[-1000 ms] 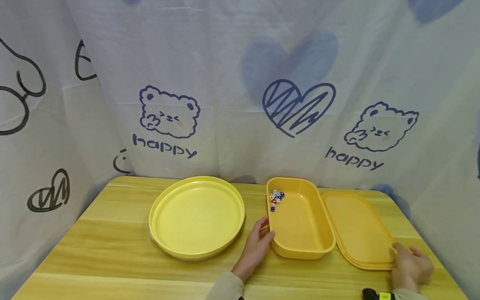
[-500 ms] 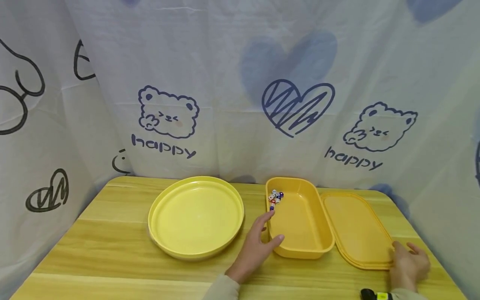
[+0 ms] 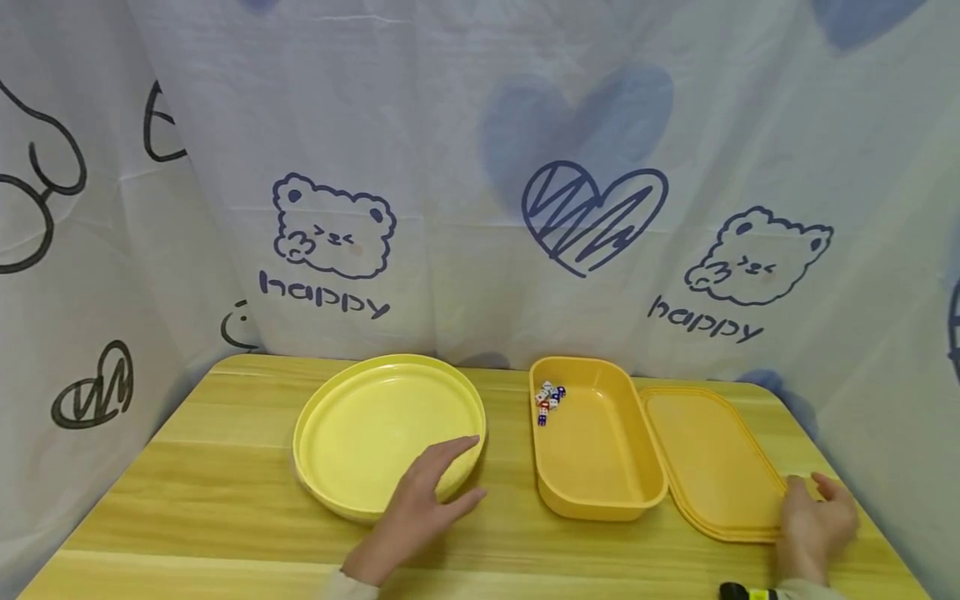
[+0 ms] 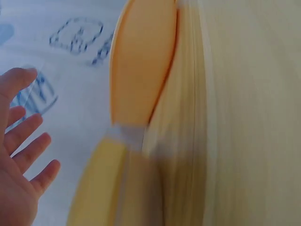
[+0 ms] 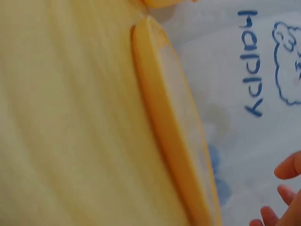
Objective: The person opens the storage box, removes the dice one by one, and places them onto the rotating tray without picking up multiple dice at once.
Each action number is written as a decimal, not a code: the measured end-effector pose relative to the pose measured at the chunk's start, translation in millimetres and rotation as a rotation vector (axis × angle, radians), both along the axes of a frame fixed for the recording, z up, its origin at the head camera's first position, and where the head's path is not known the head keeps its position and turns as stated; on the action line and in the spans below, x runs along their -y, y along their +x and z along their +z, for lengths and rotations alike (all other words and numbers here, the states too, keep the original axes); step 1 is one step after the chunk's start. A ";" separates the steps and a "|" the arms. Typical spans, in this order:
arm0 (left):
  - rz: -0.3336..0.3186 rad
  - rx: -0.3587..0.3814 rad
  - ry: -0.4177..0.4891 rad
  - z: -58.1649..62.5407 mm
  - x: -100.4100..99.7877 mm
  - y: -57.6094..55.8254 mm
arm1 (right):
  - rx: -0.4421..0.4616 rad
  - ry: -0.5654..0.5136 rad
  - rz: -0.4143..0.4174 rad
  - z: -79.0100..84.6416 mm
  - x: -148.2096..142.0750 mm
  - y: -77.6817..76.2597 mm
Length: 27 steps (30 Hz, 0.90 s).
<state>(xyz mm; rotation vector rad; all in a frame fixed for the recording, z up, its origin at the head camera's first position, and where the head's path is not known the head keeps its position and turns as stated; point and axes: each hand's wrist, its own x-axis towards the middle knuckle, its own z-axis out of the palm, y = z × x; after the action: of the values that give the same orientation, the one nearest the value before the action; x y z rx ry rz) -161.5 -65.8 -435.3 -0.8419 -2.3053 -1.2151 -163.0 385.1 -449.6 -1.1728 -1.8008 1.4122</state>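
Observation:
My left hand (image 3: 416, 508) hovers over the front right rim of a round yellow tray (image 3: 375, 433), fingers spread and holding nothing. In the left wrist view the same hand (image 4: 21, 150) shows its spread fingers. Right of the tray stands an orange-yellow rectangular box (image 3: 600, 442), with several small dice (image 3: 547, 400) gathered in its back left corner. Beside the box lies a flat lid (image 3: 720, 467) of the same colour. My right hand (image 3: 816, 517) is at the lid's front right corner, blurred, its fingers relaxed; in the right wrist view its fingers (image 5: 287, 167) show nothing held.
All of it stands on a wood-grain table (image 3: 187, 492). A pale cloth (image 3: 450, 167) printed with bears and hearts hangs behind the table's back edge and along the sides.
My left hand has let go of the box's left wall and moved left to the round tray. My right hand stays by the lid. Box, dice and lid have not moved.

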 end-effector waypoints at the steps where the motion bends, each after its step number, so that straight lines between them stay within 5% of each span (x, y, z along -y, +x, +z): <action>1: 0.016 -0.003 -0.010 -1.0 9.8 0.6 | 0.011 0.040 0.031 2.7 1.9 -1.1; 6: 0.076 0.019 -0.097 -6.0 55.2 7.1 | 0.092 0.226 0.208 15.2 14.5 -6.9; 13: 0.088 0.087 -0.194 -17.2 98.5 16.1 | 0.098 0.273 0.330 20.9 29.8 -8.3; 20: -0.050 -0.066 -0.156 -25.3 110.2 10.3 | 0.097 0.290 0.414 23.2 41.1 -8.2; 27: -0.057 -0.081 -0.164 -29.5 109.9 9.6 | 0.099 0.288 0.496 41.3 52.8 -6.8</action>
<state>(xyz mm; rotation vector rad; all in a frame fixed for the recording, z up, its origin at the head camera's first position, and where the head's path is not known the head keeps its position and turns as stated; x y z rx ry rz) -151.8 -175.7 -464.8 -1.0004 -2.3533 -1.0052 -169.8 332.3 -408.3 -0.6837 -2.3850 1.2979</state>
